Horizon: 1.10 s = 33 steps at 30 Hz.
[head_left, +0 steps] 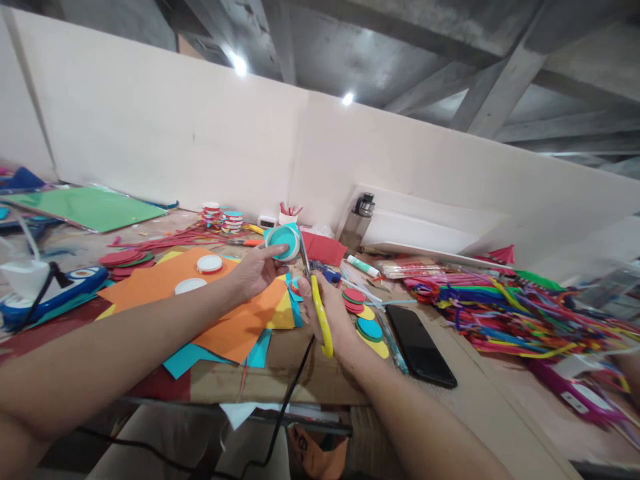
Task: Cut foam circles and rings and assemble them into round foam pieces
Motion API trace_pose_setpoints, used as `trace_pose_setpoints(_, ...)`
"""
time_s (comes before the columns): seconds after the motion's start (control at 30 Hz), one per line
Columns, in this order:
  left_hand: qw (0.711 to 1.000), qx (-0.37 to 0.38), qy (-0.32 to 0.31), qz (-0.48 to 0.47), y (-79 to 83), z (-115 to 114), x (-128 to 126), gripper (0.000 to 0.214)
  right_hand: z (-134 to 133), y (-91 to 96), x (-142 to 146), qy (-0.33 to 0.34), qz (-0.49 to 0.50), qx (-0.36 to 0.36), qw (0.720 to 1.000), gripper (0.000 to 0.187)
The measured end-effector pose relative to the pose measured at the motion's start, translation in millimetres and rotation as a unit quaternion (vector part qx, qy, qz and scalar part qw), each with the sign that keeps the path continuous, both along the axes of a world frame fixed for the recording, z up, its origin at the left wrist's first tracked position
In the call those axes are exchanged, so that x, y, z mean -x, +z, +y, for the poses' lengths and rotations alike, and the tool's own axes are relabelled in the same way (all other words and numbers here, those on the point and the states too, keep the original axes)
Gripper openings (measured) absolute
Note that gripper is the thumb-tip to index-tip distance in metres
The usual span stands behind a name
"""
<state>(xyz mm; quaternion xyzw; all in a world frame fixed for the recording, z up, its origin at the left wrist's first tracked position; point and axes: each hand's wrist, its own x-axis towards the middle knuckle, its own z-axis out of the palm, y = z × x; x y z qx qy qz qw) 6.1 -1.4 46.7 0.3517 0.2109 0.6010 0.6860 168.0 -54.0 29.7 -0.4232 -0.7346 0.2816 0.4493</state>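
Between its thumb and fingers my left hand [263,270] grips a round piece [283,241] with a turquoise middle and a white rim; turquoise paper sticks out at its edge. My right hand [327,307] is closed around yellow-handled scissors [320,317], whose blades stand at the right edge of the round piece. Under my left forearm lie orange sheets [230,333], with turquoise and yellow paper below them. White round lids [209,264] rest on the orange paper. Small stacks of red discs [353,300] and turquoise discs [370,329] lie right of my right hand.
A black phone [420,345] lies to the right, near a heap of colourful pipe cleaners [500,307]. A glue stick [363,267] and a dark bottle [357,223] are further back. A green sheet [90,205] lies back left. A black cable [295,387] hangs over the front edge.
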Motion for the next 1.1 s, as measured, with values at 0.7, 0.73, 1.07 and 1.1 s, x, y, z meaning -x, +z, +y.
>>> trace_pose_setpoints(0.7,0.999,-0.041,0.011,0.015,-4.4,-6.7,-7.3,0.035,-4.0,6.8,1.1,0.000,-0.009,-0.005,1.000,0.032)
trace_pose_setpoints(0.73,0.999,-0.044,0.011,0.020,-4.1,-6.7,-7.0,0.035,-4.1,6.6,0.8,0.001,-0.007,0.004,1.000,0.031)
trace_pose_setpoints(1.07,0.997,-0.059,0.011,0.044,-0.4,-6.8,-3.6,0.036,-1.7,-1.4,-0.5,0.010,0.013,0.043,0.999,0.031)
trace_pose_setpoints(1.1,0.997,-0.059,0.011,0.046,-0.5,-6.2,-3.0,0.036,-1.3,-1.8,-0.6,0.013,0.013,0.044,0.999,0.030)
